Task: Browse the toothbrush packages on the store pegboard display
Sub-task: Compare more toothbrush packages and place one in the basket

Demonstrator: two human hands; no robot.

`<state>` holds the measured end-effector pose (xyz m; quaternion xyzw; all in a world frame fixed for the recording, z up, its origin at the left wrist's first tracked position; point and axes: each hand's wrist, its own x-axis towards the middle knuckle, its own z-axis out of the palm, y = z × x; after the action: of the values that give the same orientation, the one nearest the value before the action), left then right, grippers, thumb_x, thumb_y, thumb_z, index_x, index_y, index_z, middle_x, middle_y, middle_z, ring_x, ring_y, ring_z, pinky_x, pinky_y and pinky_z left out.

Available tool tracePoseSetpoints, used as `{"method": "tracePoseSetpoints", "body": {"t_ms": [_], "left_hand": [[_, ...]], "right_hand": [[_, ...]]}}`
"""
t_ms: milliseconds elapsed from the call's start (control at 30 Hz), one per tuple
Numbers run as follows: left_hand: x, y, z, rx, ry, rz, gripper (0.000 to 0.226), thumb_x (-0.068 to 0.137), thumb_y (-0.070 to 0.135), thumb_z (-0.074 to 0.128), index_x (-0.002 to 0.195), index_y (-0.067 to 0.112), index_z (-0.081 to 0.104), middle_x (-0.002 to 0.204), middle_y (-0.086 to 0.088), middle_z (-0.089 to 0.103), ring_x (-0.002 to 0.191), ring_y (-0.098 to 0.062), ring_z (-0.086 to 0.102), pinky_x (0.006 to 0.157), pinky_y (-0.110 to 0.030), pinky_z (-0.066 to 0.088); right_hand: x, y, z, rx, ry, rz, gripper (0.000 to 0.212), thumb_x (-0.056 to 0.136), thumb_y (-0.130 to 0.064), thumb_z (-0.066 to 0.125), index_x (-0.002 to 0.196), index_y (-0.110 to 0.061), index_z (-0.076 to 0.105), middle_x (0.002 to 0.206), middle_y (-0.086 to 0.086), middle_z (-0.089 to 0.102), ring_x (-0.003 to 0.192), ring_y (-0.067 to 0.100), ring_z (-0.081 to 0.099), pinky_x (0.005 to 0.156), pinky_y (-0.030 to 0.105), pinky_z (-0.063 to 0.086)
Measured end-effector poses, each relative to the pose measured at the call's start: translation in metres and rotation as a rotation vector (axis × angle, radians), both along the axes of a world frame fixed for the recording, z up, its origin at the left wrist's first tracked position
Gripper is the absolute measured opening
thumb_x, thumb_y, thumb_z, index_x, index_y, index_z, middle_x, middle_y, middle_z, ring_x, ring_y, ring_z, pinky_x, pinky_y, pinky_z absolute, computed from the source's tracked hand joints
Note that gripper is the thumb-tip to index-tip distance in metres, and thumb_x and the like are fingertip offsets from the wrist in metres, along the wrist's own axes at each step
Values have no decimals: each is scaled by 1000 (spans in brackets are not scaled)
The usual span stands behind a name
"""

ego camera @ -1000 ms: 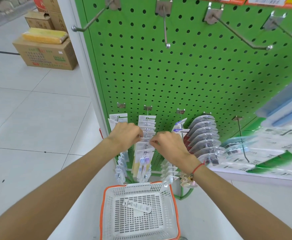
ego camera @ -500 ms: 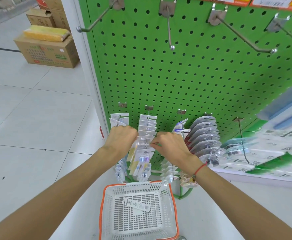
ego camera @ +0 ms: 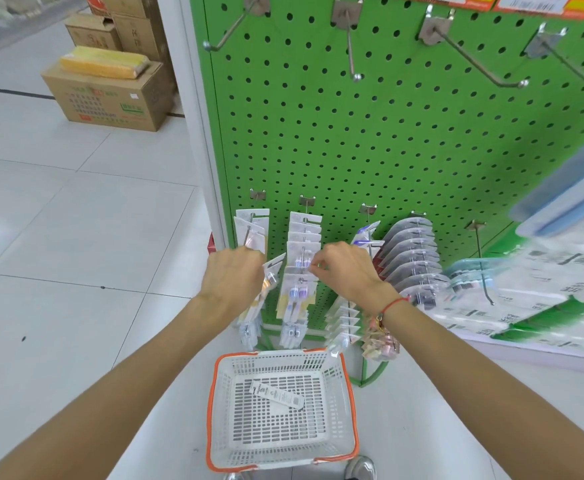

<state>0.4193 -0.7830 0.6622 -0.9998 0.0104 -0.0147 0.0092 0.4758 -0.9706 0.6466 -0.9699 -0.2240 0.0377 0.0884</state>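
Left hand [ego camera: 233, 282]: grips a toothbrush package [ego camera: 270, 271] pulled off to the left of its row.
Right hand [ego camera: 347, 270]: fingers pinch at the hanging toothbrush packages [ego camera: 302, 251] on the middle hook.
Pegboard [ego camera: 387, 140]: green, packages along its lower edge.
Basket [ego camera: 214, 410]: on the floor below, one flat pack [ego camera: 276, 395] inside.

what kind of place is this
Most likely a shop aisle. A green pegboard carries metal hooks hung with rows of toothbrush packages, a white shopping basket with an orange rim stands on the tiled floor below, and cardboard boxes of stock sit further back.
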Motion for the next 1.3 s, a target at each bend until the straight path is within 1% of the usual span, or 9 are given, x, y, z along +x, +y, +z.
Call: {"method": "tracePoseSetpoints", "body": {"t_ms": [167,267,400,533,733,800,933,1100,1300], "left_hand": [[-31,7,15,-195,-153,119,25,99,21,44,98,23,69,93,3,68,79,-24,56,57,-28,31],[-46,8,24,-425,-283,124,21,99,27,51,106,25,70,98,4,68,95,-20,55,64,-29,32],[-55,2,36,-686,-362,15,16,95,30,58,101,23,72,96,11,68,88,-11,48,76,-27,30],[-64,-3,45,-1125,-251,-14,10,93,29,62,99,28,69,96,20,66,87,4,59,79,-21,43],[-90,-21,27,-1323,25,-11,32,97,25,54,128,21,56,108,25,57,92,17,55,77,-2,42],[-97,-25,20,-1339,67,-3,28,97,17,56,125,17,59,105,19,62,92,12,58,81,-4,44],[-93,-28,24,-1380,107,100,29,92,14,63,121,17,63,109,-2,67,101,-14,63,93,-32,51],[-91,-37,35,-1569,131,162,31,92,17,64,123,19,62,114,-3,66,96,-8,64,69,-15,51],[-94,-41,48,-1829,-35,271,31,92,6,61,121,19,61,98,1,70,84,-6,67,63,-15,54]], "right_hand": [[-21,4,10,66,-48,-110,26,99,-28,51,118,-20,67,106,2,68,84,19,64,67,31,51],[-42,13,20,365,-1,-140,32,99,-36,50,125,-22,62,98,-6,64,70,4,56,61,27,49],[-77,25,27,762,300,-101,40,91,-53,53,115,-21,58,110,-8,64,102,10,59,91,33,50],[-102,25,39,1083,224,-170,10,95,-15,61,102,-12,67,97,9,72,90,23,68,84,35,55],[-112,14,61,1288,172,-392,18,94,-18,63,92,-1,70,87,14,72,79,10,61,75,25,48],[-111,11,66,1326,197,-472,21,93,-22,64,93,-2,70,88,10,73,78,9,61,76,26,47],[-111,14,76,1322,214,-548,16,96,-27,60,95,-15,70,86,-4,72,77,6,62,79,26,49],[-115,18,88,1164,256,-514,36,101,-48,37,117,-20,54,93,-21,51,82,-7,47,71,14,34],[-139,3,67,1093,381,-222,35,102,-15,47,137,-18,50,117,-16,64,105,-6,61,85,9,46]]}}
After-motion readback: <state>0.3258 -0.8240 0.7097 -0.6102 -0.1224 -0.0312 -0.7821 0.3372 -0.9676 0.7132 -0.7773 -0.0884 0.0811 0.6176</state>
